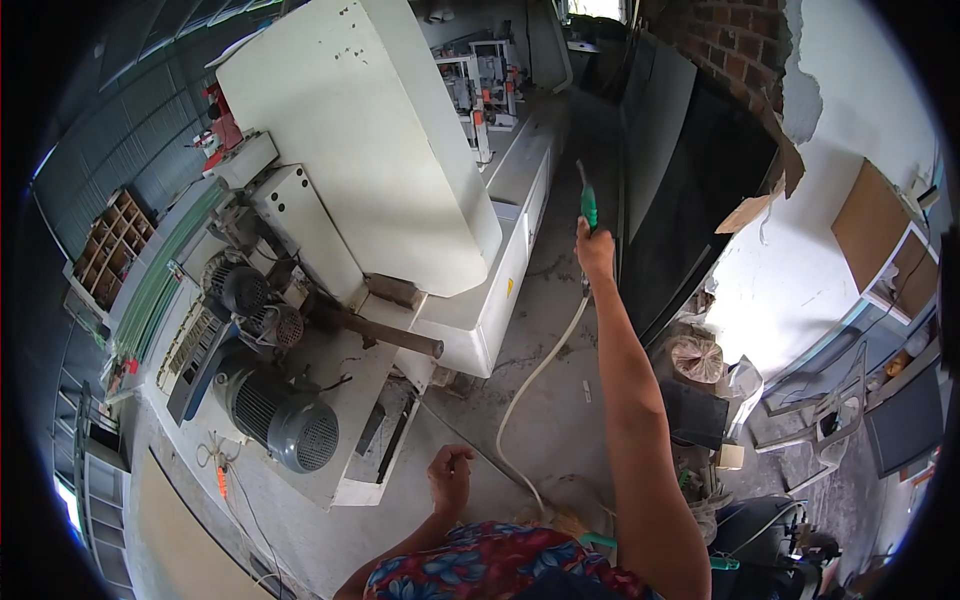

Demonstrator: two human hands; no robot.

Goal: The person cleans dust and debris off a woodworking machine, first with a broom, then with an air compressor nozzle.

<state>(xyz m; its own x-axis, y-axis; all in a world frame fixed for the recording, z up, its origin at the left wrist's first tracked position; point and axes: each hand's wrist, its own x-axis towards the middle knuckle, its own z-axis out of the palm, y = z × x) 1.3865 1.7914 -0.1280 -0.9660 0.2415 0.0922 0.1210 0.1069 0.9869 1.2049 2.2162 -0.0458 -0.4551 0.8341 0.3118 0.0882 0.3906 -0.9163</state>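
Stretched out ahead on a raised arm, my right hand (595, 250) is wrapped round a green air gun (588, 205) with a thin metal nozzle pointing away from me. A pale hose (527, 385) hangs from the gun's lower end and curves down to the floor near my body. My left hand (450, 475) is held low in front of my patterned clothing, its fingers curled in. Nothing shows in it. It is nearest to the base of the white machine (350, 130), apart from it.
A grey motor (275, 410) and a rusty bar (390, 332) jut from the machine at left. Dark panels (700, 180) lean along the right wall. Bags (697, 358), a black box (695, 412) and a metal chair frame (835, 430) stand at lower right.
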